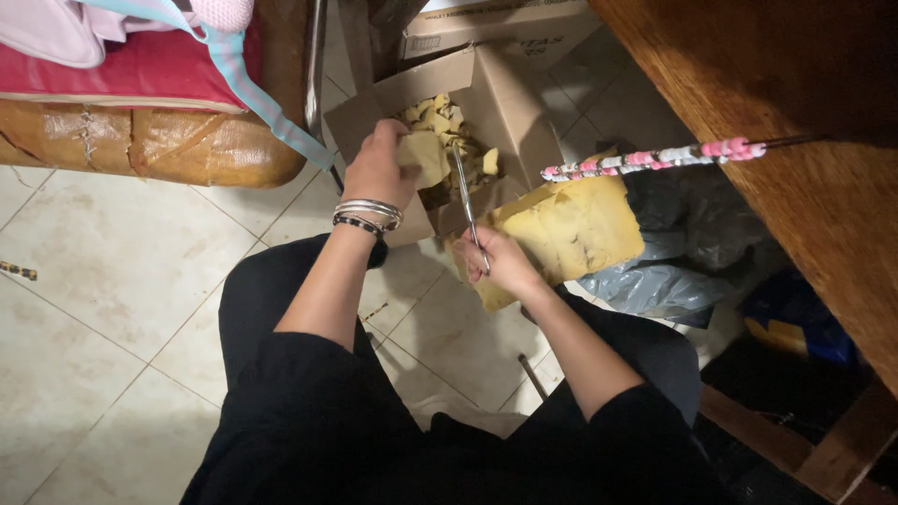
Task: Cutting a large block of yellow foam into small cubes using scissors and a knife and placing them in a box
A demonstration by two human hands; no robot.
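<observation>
My left hand, with bracelets on the wrist, holds a torn piece of yellow foam over an open cardboard box filled with several foam scraps. My right hand grips a thin metal tool, seemingly scissors, pointing up toward the box. The same hand rests against a large yellow foam slab leaning between my knees and the box.
A wooden table fills the right side, with a pink-and-white beaded stick jutting from under it. Grey plastic bags lie beneath. A worn brown cushion seat with a red pad stands at upper left on the tiled floor.
</observation>
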